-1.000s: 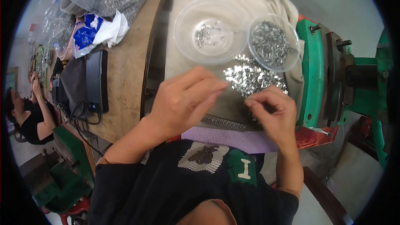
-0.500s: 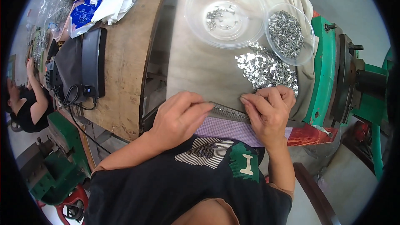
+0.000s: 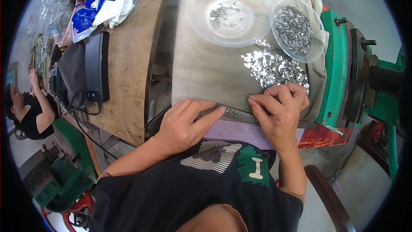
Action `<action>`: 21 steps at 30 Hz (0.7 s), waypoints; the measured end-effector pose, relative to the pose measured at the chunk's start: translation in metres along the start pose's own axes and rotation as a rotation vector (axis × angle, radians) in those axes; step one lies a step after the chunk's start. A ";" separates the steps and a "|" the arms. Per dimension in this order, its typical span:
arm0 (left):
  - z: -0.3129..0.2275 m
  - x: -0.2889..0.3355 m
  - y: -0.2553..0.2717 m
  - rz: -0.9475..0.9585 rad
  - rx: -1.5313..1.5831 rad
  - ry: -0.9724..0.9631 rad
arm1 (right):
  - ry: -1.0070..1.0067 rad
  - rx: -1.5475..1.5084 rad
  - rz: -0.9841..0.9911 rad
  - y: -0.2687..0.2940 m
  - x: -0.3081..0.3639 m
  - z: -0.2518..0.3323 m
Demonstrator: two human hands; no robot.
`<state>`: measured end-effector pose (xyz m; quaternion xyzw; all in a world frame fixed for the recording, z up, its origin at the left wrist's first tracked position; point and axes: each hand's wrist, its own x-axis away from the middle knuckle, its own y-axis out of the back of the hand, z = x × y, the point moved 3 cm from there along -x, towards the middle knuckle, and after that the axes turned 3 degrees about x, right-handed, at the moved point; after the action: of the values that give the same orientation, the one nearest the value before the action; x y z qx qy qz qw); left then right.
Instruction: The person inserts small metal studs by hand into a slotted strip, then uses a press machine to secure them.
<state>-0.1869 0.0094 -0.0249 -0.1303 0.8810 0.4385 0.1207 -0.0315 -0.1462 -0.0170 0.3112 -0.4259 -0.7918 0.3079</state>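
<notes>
lying along the cloth's near edge [image 3: 206,75], the strip [image 3: 241,115] looked stiff, light, best taken by its ends; the left hand [image 3: 182,122] met one, grip unclear; the right hand's [image 3: 279,108] fingertips pinched together.

your left hand [image 3: 184,124] plus your right hand [image 3: 279,107] makes two hands, big tub [image 3: 255,23] plus small tub [image 3: 318,41] makes two tubs on your one cloth [image 3: 204,71], then one pile of metal bits [image 3: 278,66], way too many to count, one toothed strip [image 3: 241,115], one purple mat [image 3: 231,131], one tissue pack [image 3: 83,19] and one other person [image 3: 33,108]
</notes>
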 end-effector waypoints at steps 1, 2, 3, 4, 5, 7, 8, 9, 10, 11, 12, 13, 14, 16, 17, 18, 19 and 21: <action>-0.001 0.000 0.000 0.025 -0.042 -0.023 | 0.002 0.007 -0.006 0.001 -0.001 0.001; -0.002 0.000 0.000 0.049 -0.084 -0.046 | 0.005 0.014 -0.011 0.002 -0.001 0.001; -0.002 0.000 0.000 0.052 -0.084 -0.048 | 0.002 0.013 -0.013 0.003 -0.001 0.001; -0.002 0.000 0.000 0.059 -0.098 -0.053 | -0.022 -0.026 -0.014 0.004 -0.001 0.000; -0.003 0.000 0.000 0.066 -0.112 -0.058 | -0.046 -0.065 -0.016 0.004 -0.001 -0.001; -0.002 0.001 -0.001 0.060 -0.111 -0.054 | -0.057 -0.080 -0.009 0.004 -0.002 -0.002; -0.002 0.001 -0.001 0.052 -0.110 -0.049 | -0.066 -0.093 0.000 0.004 -0.003 -0.002; -0.002 0.001 -0.001 0.053 -0.109 -0.051 | -0.067 -0.093 -0.001 0.004 -0.003 -0.002; -0.003 0.000 -0.001 0.052 -0.118 -0.053 | -0.062 -0.095 0.005 0.004 -0.003 -0.001; -0.003 0.000 -0.001 0.050 -0.126 -0.056 | -0.057 -0.097 0.011 0.003 -0.003 0.000; -0.004 -0.001 0.000 0.051 -0.127 -0.056 | -0.056 -0.097 0.011 0.002 -0.003 0.001; -0.005 -0.003 0.000 0.065 -0.136 -0.060 | -0.029 -0.061 0.008 0.001 -0.002 0.002; -0.005 -0.003 0.000 0.079 -0.144 -0.064 | -0.001 -0.024 0.005 0.000 -0.001 0.004; -0.004 -0.003 -0.001 0.078 -0.132 -0.063 | 0.019 -0.005 -0.008 -0.003 0.001 0.006; -0.003 -0.003 -0.001 0.078 -0.119 -0.062 | 0.038 0.015 -0.021 -0.004 0.001 0.007; -0.004 -0.003 0.000 0.076 -0.120 -0.060 | 0.041 0.014 -0.019 -0.003 0.000 0.008; -0.003 -0.003 0.001 0.074 -0.054 0.007 | 0.016 -0.024 -0.005 -0.002 -0.002 0.007; -0.001 -0.002 0.001 0.071 0.011 0.075 | -0.006 -0.062 0.011 0.000 -0.005 0.008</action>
<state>-0.1855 0.0092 -0.0232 -0.1149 0.8915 0.4323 0.0725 -0.0343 -0.1383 -0.0122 0.2969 -0.4038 -0.8038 0.3205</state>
